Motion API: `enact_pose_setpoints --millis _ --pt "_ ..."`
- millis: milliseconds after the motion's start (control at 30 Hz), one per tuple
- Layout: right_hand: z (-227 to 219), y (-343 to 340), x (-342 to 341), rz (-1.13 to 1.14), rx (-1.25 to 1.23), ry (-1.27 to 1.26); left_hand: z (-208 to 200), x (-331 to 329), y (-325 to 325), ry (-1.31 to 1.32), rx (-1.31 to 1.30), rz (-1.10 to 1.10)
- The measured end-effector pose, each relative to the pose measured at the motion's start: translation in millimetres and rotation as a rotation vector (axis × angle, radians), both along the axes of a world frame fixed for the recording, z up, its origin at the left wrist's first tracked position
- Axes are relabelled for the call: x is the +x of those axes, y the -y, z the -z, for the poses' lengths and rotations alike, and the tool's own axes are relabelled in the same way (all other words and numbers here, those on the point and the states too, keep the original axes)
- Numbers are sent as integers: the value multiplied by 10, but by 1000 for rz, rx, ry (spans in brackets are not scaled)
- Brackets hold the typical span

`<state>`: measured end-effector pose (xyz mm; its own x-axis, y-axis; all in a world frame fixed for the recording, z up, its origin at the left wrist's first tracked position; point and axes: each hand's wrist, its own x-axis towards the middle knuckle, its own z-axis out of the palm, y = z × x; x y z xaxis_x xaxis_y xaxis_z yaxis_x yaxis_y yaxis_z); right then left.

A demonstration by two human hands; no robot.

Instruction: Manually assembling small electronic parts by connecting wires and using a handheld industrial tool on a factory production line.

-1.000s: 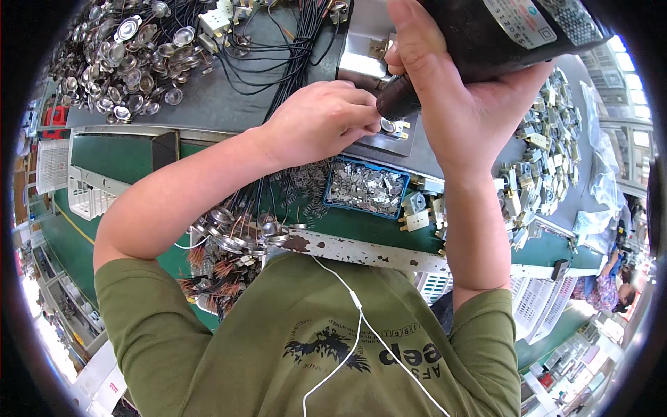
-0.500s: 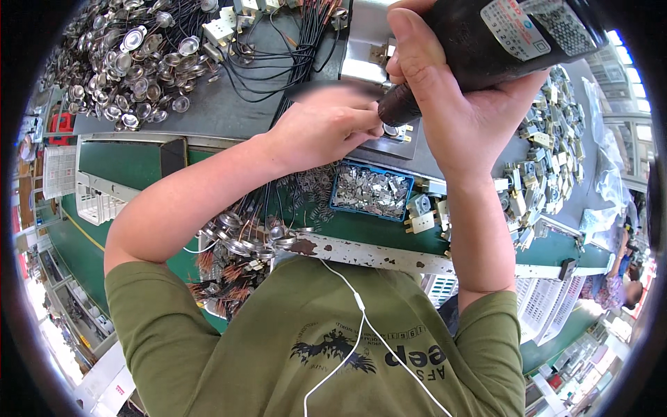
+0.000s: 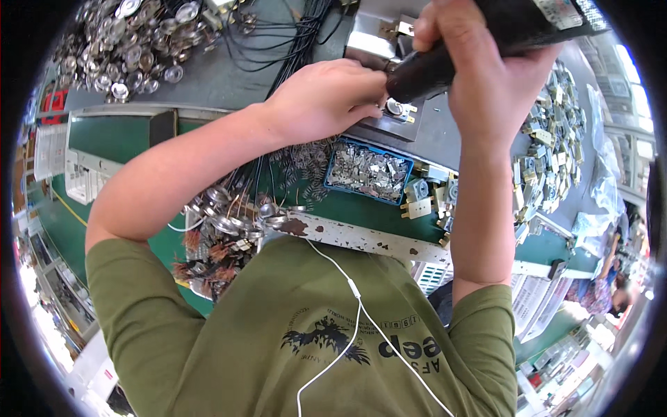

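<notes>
At the far edge of the grey surface (image 3: pixel 208 76), both hands met over a small metal part (image 3: pixel 394 108) that sat on a slanted steel fixture plate (image 3: pixel 368 45). The right hand (image 3: pixel 500 76) was clenched around the dark body of a power screwdriver (image 3: pixel 486 35), its grip wrapped fully round the tool, with the black nose of the tool angled down and left until it reached the small metal part. The left hand (image 3: pixel 323 101) lay just beside that nose, its fingers (image 3: pixel 365 104) curled and pinched at the part; whether the fingertips actually grasped it or merely steadied it could not be told, since the tool's nose and the knuckles hid the contact. Nearer the person, a blue tray (image 3: pixel 333 156) filled with small silver stampings rested on the green surface (image 3: pixel 118 139), just below the left hand. A heap of round metal discs (image 3: pixel 125 35) lay well apart to the upper left, with black wires (image 3: pixel 292 35) running between that heap and the fixture plate. To the right, a pile of small pale components (image 3: pixel 549 139) spread along the grey surface beyond the right forearm. Below the left forearm lay a cluster of wired parts with copper coils (image 3: pixel 215 243), and a white earphone cable (image 3: pixel 354 292) hung down over the olive shirt (image 3: pixel 278 333).
</notes>
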<state>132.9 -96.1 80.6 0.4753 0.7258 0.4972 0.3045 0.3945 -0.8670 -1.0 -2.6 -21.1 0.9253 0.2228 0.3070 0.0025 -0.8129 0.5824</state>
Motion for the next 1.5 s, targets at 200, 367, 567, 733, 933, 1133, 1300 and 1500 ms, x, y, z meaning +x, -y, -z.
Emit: enact_pose_setpoints --millis 200,367,567,733,933,1133,1300,1500 --pt "65 -10 -106 142 -21 74 -279 89 60 -393 119 -62" --pt "112 -24 -128 92 17 73 -259 93 7 -447 148 -13" --pt "185 -65 -49 28 -3 66 -254 71 -16 -413 78 -28" --pt "72 12 -286 80 -29 30 -177 74 -35 -335 68 -22" --pt "-221 199 8 220 118 -65 -60 19 29 -22 231 16" --pt "-97 160 490 346 78 94 -273 12 1 -125 275 217" --pt "11 446 985 354 392 549 -228 -58 -8 -92 288 204" --pt "669 963 2121 626 -554 974 -539 -109 -411 380 189 70"
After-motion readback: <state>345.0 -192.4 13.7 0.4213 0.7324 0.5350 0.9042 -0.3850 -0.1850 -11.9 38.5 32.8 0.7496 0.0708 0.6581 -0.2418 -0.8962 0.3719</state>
